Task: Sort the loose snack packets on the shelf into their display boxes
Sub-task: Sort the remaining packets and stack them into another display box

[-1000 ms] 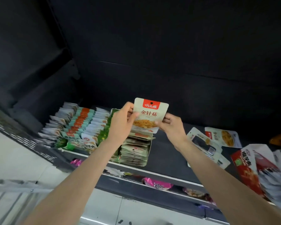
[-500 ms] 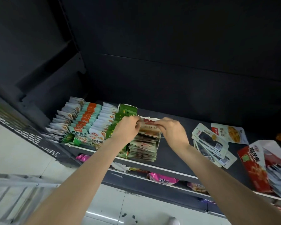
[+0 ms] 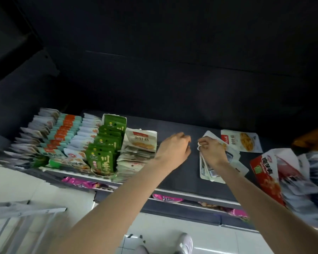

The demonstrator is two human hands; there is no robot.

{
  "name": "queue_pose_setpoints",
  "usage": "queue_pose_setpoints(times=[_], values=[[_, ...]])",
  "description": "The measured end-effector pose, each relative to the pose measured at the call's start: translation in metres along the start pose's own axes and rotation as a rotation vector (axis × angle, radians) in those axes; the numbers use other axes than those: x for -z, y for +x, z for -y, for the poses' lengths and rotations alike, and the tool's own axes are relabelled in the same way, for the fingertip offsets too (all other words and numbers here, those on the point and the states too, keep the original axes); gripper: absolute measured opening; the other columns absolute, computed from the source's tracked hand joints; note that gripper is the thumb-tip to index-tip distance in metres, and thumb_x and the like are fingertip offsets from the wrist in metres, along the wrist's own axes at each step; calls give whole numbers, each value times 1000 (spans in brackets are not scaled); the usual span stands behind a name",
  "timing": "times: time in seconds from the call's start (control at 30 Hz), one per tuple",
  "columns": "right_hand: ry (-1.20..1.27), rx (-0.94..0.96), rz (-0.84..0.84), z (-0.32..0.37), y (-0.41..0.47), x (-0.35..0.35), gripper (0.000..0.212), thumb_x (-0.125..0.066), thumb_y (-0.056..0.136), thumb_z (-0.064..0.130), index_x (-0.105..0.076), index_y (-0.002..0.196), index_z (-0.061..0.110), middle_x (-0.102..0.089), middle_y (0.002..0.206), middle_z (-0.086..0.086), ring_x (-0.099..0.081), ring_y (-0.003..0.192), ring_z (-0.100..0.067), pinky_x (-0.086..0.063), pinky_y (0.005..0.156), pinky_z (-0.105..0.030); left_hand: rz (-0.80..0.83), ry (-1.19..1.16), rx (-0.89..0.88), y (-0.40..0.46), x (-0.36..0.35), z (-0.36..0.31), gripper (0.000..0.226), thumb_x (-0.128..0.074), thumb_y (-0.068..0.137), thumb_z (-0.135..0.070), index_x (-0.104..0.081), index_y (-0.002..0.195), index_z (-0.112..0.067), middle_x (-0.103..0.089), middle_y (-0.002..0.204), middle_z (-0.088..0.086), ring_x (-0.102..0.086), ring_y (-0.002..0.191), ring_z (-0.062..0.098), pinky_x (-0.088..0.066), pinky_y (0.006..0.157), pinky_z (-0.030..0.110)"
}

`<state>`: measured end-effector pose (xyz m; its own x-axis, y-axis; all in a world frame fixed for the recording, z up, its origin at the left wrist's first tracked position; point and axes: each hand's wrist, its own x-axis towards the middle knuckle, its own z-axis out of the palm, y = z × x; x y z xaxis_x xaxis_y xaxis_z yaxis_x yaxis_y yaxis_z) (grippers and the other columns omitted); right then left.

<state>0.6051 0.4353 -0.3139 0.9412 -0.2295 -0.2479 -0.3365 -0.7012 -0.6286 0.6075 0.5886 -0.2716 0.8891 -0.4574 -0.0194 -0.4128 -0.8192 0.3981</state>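
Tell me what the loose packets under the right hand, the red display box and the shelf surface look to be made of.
Loose packets: apparently glossy plastic film with clear windows; the right hand pinches their bent corner. Red display box: probably printed cardboard, judging by its stiff folded flap and white inner face. Shelf: dark, matte, likely painted metal; the look leaves it open.

packet rows [image 3: 66, 142] left, loose packets [image 3: 233, 162] right
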Motion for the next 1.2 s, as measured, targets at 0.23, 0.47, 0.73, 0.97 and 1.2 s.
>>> queue_pose_setpoints(times=[0.23,0.47,0.73,0.97,1.2], values=[[-290,-192,89,-83,30,1,77,-59,90,20,-10,149,11,-12,157,-13,-13,145,-28,-16,117,-39,380,-18,332,40,-93,12,79,-56,90,-30,-5,149,-16,1,158,7,-2,146,28,-18,115,42],[-819,128,-45,-96,18,-10,26,-43,98,25,-60,112,10,-70,99,-13,-67,93,-27,-51,79,-33,477,-80,379,40,-117,20,71,-54,91,-35,-17,148,-15,-9,157,9,-11,145,29,-20,115,42],[343,47,-155,-46,8,39,16,-43,96,7,-58,102,3,-64,95,-9,-61,86,-22,-50,70,-32,55,-689,468,43,-55,-10,76,-53,93,-32,-11,146,1,-36,147,15,-40,133,25,-37,104,31],[673,183,-16,45,-27,34,11,-55,90,3,-58,97,11,-69,96,-3,-66,87,-11,-54,64,-13,-451,-703,267,3,38,19,18,-59,90,-14,-48,104,-16,-67,99,1,-62,88,10,-49,66,12],[583,314,48,111,-44,-18,8,-56,90,4,-60,91,11,-67,92,5,-63,89,-4,-52,81,-23,-565,-592,166,-53,81,83,13,-57,91,-15,-48,99,-11,-65,98,-4,-62,89,4,-54,71,20]])
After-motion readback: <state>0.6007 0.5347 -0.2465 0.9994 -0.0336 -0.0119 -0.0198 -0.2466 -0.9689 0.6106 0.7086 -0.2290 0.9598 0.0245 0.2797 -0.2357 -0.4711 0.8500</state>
